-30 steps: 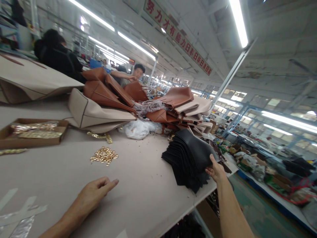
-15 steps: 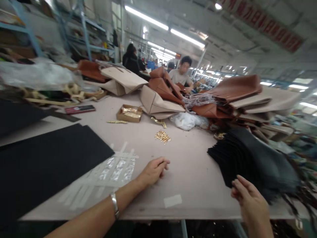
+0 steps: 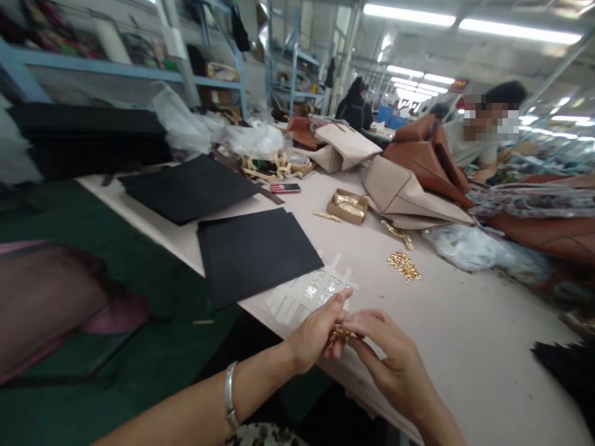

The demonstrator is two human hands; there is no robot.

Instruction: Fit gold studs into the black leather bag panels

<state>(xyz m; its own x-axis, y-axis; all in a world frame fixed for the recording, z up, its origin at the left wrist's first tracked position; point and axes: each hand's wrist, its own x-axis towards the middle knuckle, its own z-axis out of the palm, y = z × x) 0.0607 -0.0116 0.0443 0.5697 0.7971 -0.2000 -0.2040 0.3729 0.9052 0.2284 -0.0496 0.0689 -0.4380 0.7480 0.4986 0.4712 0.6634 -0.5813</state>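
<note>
Small gold metal pieces (image 3: 338,336) lie bunched in the curled fingers of my left hand (image 3: 318,331), whose wrist has a silver bangle (image 3: 229,396). My right hand (image 3: 390,350) meets it from the right, thumb and fingertips closing on those same pieces. How many they hold is hidden by the fingers. Just beyond my hands, pale tape strips and a clear plastic patch (image 3: 316,288) are stuck on the table. A loose pile of similar gold pieces (image 3: 404,266) sits farther off to the right.
Black sheets (image 3: 255,251) are stacked on the left of the table (image 3: 465,334). Behind are an open cardboard box (image 3: 348,207) of gold pieces, a red phone-like object (image 3: 285,188), and beige and brown bags (image 3: 409,192). A co-worker (image 3: 483,136) stands across the table.
My hands, apart before, have come together, and gold pieces now show between them. My right hand has left the side by the black stack. The view has swung left.
</note>
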